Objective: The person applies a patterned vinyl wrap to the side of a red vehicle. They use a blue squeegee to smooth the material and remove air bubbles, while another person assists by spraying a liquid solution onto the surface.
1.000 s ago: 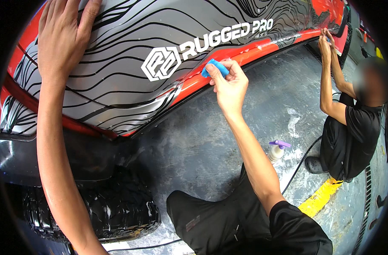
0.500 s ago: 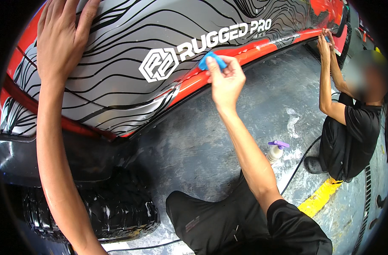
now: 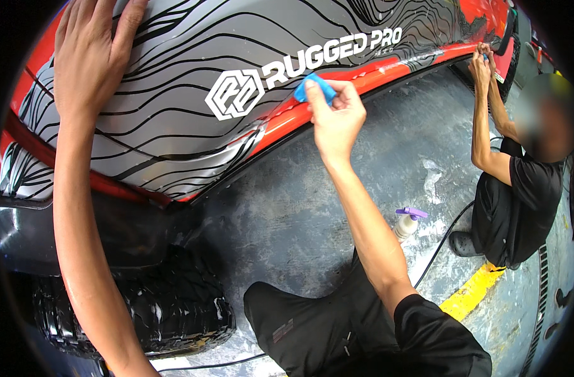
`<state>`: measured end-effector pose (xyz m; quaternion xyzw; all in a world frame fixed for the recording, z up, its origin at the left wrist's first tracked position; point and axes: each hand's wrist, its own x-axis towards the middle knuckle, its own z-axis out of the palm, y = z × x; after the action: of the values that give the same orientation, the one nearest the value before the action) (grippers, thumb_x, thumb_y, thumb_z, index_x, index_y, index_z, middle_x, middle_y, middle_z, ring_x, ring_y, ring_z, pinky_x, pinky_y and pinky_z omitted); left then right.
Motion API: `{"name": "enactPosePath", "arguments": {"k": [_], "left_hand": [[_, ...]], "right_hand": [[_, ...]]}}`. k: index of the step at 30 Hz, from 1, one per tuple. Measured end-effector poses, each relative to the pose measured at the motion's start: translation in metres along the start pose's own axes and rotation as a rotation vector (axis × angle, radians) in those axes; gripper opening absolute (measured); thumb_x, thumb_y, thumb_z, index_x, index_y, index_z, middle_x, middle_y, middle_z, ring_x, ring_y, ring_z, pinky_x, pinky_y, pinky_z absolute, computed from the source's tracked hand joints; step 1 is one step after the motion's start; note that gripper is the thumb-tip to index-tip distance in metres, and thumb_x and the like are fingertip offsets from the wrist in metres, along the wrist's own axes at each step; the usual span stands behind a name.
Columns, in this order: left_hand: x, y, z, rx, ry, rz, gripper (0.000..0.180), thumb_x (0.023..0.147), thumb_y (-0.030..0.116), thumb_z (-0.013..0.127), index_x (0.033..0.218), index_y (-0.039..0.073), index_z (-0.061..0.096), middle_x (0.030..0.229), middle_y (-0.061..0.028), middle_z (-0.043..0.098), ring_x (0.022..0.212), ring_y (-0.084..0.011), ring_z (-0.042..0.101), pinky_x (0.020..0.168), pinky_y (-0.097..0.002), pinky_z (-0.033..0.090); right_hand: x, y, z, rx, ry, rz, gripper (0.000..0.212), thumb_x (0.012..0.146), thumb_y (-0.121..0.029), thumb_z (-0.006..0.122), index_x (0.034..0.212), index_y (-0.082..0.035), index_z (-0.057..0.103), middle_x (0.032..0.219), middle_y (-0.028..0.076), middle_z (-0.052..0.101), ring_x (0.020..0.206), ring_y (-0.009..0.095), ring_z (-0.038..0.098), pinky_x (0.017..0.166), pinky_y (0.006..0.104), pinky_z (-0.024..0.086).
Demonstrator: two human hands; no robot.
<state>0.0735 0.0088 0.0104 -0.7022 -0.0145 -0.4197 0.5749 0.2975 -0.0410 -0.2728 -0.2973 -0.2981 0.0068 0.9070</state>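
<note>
My left hand point(image 3: 92, 53) lies flat on the car's side panel at the upper left, fingers stretched upward. Grey-silver film with wavy black lines and white lettering covers this panel point(image 3: 174, 88); beneath it runs a red lower edge point(image 3: 287, 122). Between thumb and fingers my right hand point(image 3: 338, 119) pinches a small flat blue piece point(image 3: 318, 91). That piece sits against the panel just below the lettering, where film meets red. Its exact kind is not clear, and my fingers hide part of it.
At the right a co-worker point(image 3: 525, 182) squats, both hands raised to the car's far end. A white spray bottle with a purple top point(image 3: 407, 223) stands on the grey floor beside a black hose point(image 3: 447, 242). A black tyre point(image 3: 142, 314) is at the lower left.
My right hand has shifted very slightly, and the blue piece has tilted a little in its grip. The left hand stays in place.
</note>
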Motion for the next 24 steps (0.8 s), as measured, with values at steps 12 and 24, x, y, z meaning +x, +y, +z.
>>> {"name": "enactPosePath", "arguments": {"k": [12,24], "left_hand": [[0.000,0.002,0.000,-0.017,0.002,-0.005,0.055,0.113,0.050,0.035,0.130,0.001,0.054,0.143,-0.0277,0.052,0.142,-0.0405,0.049,0.120,-0.0650,0.041],[-0.004,0.024,-0.005,0.121,-0.027,-0.232,0.043,0.109,0.030,0.053,0.146,0.010,0.056,0.163,-0.0136,0.048,0.158,-0.0361,0.038,0.132,-0.0512,0.029]], "right_hand": [[-0.013,-0.003,0.017,-0.142,-0.178,-0.212,0.019,0.093,-0.007,0.086,0.100,0.003,0.073,0.088,0.007,0.075,0.077,0.010,0.072,0.067,0.0274,0.057],[0.022,-0.015,-0.005,-0.437,-0.303,-0.727,0.024,0.086,-0.001,0.089,0.107,0.000,0.079,0.096,0.008,0.072,0.078,0.014,0.068,0.064,0.0275,0.055]]}}
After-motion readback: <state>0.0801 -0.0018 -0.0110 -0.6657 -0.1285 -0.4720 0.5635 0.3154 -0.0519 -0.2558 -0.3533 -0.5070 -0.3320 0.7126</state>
